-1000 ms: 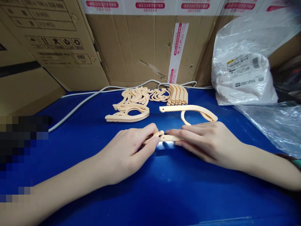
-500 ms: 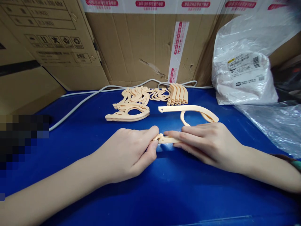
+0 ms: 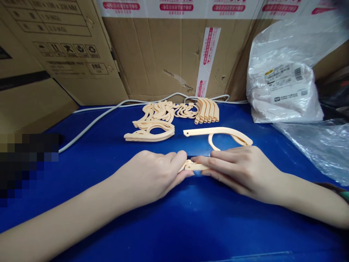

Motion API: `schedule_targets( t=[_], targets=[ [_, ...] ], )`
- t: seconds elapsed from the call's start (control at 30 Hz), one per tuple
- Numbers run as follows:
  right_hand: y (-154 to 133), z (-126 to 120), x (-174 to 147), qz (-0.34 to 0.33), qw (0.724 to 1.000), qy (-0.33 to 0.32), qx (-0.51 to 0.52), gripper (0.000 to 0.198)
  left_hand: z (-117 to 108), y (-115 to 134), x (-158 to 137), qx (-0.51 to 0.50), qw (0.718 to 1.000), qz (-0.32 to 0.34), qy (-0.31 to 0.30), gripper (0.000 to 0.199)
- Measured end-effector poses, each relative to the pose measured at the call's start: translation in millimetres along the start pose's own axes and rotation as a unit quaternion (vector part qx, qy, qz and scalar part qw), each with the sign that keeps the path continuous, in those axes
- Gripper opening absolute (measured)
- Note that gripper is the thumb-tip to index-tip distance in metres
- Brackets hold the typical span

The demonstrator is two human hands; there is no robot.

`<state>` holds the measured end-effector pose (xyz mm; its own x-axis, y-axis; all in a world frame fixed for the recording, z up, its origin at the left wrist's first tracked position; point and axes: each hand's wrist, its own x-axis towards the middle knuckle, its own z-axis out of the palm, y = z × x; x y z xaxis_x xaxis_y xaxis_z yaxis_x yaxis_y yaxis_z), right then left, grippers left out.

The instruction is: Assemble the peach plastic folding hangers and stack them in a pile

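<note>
Between both hands is a cream plastic folding hanger [image 3: 196, 166], mostly covered by fingers. My left hand [image 3: 155, 176] pinches its left end, where the pieces meet at a joint, between thumb and fingers. My right hand [image 3: 242, 169] is closed round the arm on the right, fingers on top and thumb beneath. Just beyond my right hand lies a curved hanger arm [image 3: 218, 131] with a hole at its left end, and a ring-like hook [image 3: 211, 142] shows below it, partly hidden by the fingers.
Behind the hands are stacked hanger pieces [image 3: 149, 136], a heap of cream parts [image 3: 158, 111], loose hooks [image 3: 185, 110] and a row of curved arms [image 3: 207, 111]. A white cable [image 3: 95, 125] crosses the blue table [image 3: 174, 225]. Cardboard boxes [image 3: 163, 47] and a plastic bag [image 3: 283, 87] stand behind.
My left thumb has slid right, under the joint of the hanger. Both hands keep their hold, and the view has shifted slightly.
</note>
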<state>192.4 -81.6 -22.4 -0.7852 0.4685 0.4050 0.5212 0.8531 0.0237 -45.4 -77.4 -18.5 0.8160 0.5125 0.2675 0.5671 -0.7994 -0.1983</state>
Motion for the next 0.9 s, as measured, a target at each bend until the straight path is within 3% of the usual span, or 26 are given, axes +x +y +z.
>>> schedule_targets(
  t=[0.43,0.67,0.9],
  targets=[
    [-1.3,-4.8,2.0,0.000,1.000,-0.005,0.021,0.031,-6.4,-0.1,-2.9,0.007,0.999,-0.014,-0.043,0.032],
    [-2.4,-6.8,2.8,0.018,0.997,-0.038,0.067,0.030,-5.4,0.1,-4.7,-0.001,1.000,-0.006,-0.018,0.037],
    [1.1,-10.1,1.9,0.018,0.993,-0.081,0.078,0.032,-0.4,1.0,-3.2,-0.010,0.999,-0.013,-0.034,0.035]
  ],
)
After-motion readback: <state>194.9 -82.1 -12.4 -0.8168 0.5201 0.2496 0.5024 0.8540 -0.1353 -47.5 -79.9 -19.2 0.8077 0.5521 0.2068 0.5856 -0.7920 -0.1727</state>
